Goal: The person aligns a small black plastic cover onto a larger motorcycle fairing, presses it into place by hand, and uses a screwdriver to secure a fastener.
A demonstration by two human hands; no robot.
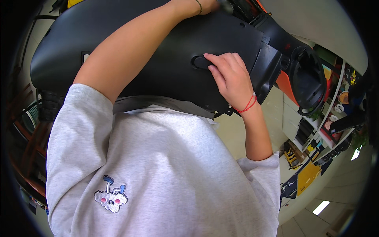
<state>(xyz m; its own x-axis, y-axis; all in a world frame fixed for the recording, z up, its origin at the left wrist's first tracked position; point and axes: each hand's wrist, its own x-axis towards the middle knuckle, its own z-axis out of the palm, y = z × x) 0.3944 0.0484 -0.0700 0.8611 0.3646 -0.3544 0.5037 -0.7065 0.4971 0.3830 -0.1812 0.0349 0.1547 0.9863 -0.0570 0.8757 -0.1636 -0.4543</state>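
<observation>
A big, smooth black plastic body [169, 75] with orange parts at its right end lies across the view in front of me. In its surface is an oval recess holding a small black oval cap [202, 62]. My right hand [231, 73], a red string around its wrist, pinches the cap's right end between thumb and fingertips. My left arm crosses over the black body toward the far side. At the top edge my left hand [203, 5] is partly cut off, close to some dark parts, and its fingers are too hidden and blurred to read.
To the right, a black oval hollow part [310, 75] sits beside an orange panel [286, 85]. Beyond it stand white shelves [316, 136] with assorted goods. Dark wooden furniture [29, 146] is at the left. A yellow item [74, 3] shows at the top left.
</observation>
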